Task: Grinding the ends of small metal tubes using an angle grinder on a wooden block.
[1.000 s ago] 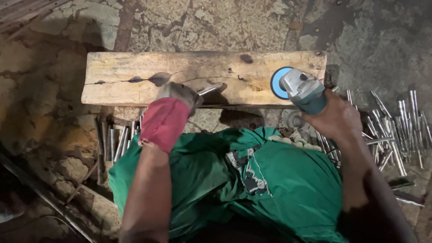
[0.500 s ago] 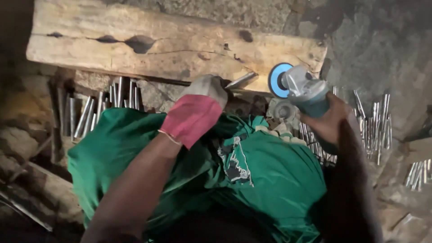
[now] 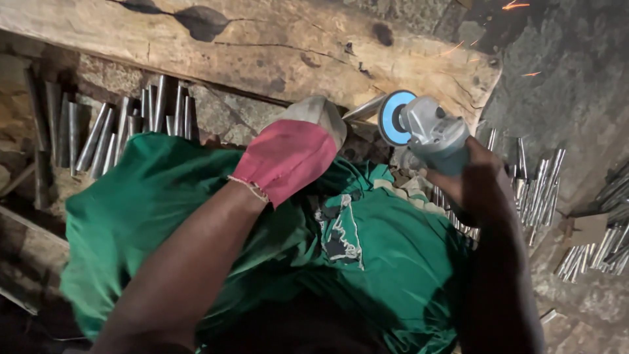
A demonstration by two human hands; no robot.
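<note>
My left hand, in a red and grey glove, grips a short metal rod whose free end points right, against the near edge of a long wooden plank. My bare right hand holds a grey angle grinder. Its blue disc meets the tip of the rod. Orange sparks fly up and to the right. A green cloth covers my lap below both hands.
Several cut metal rods lie in a heap on the left under the plank. More rods lie on the right, and another heap sits at the far right edge. The ground is rough stone and dirt.
The view has tilted down and closed in on my hands. The grinder disc has come against the rod tip, and sparks now fly to the upper right.
</note>
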